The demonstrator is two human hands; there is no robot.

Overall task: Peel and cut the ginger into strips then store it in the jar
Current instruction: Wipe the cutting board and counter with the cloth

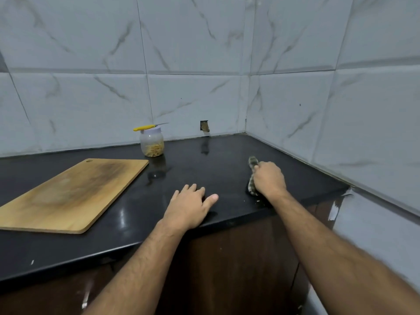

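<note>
Progress: ginger strips [155, 150] sit in the lidded jar [152, 142], far centre, so the task looks essentially finished | knife [147, 127] lies across the jar's lid | cutting board [75, 196] bare, left | left hand [189, 206] flat, fingers spread on counter [127, 223] | right hand [269, 178] grips a checked cloth [252, 164], near right, apparently wiping up.

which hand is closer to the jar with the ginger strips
Left. The left hand lies flat on the counter, in front of the jar and a little to its right; the right hand, gripping a cloth, is farther right.
</note>
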